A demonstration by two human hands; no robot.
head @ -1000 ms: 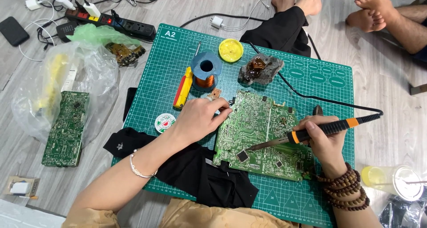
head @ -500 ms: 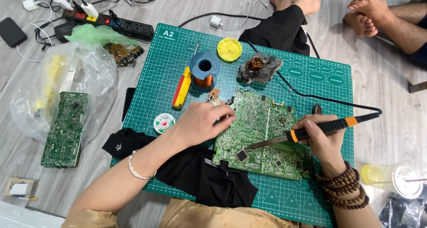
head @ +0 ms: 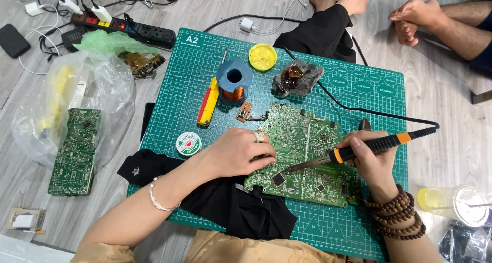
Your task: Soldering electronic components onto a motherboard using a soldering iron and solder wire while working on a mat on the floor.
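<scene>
**Board and iron on the mat**

Your green circuit board (head: 307, 158) lies flat on the cutting mat (head: 359, 94), near its front edge. Your black, orange-banded soldering iron (head: 359, 151) slants low over the board, tip beside a black square chip (head: 278, 179).

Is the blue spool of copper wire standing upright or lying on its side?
Upright: the blue spool of copper wire stands on end, its round top and centre hole facing the camera.

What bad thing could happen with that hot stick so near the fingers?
The soldering iron tip sits right beside the left hand on the green circuit board, so it might burn a finger. The black cloth lies against the board's near edge and could scorch. The iron's cord crosses the mat and might snag.
</scene>
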